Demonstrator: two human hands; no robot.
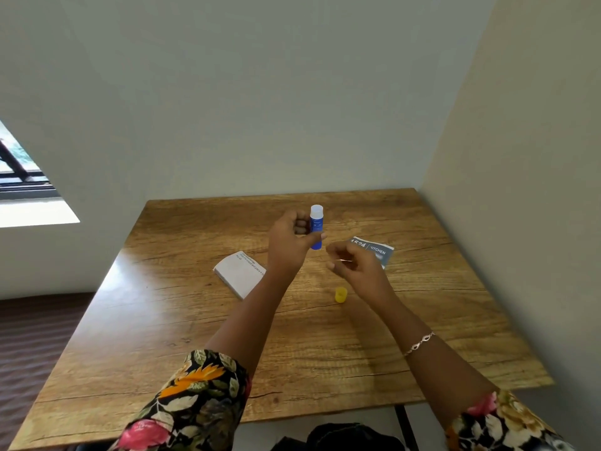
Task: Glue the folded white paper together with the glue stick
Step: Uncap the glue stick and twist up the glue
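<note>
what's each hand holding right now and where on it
The left hand holds the uncapped glue stick upright by its lower blue body, thumb across the front. The right hand pinches something thin; what it is cannot be told.

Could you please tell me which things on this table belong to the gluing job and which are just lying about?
Part of the job:
- glue stick, uncapped, held upright in the left hand
- yellow cap, on the table
- folded white paper

Just lying about:
- blue-grey printed card behind the right hand

"KITCHEN" — on blue-grey card (379, 252)
</note>
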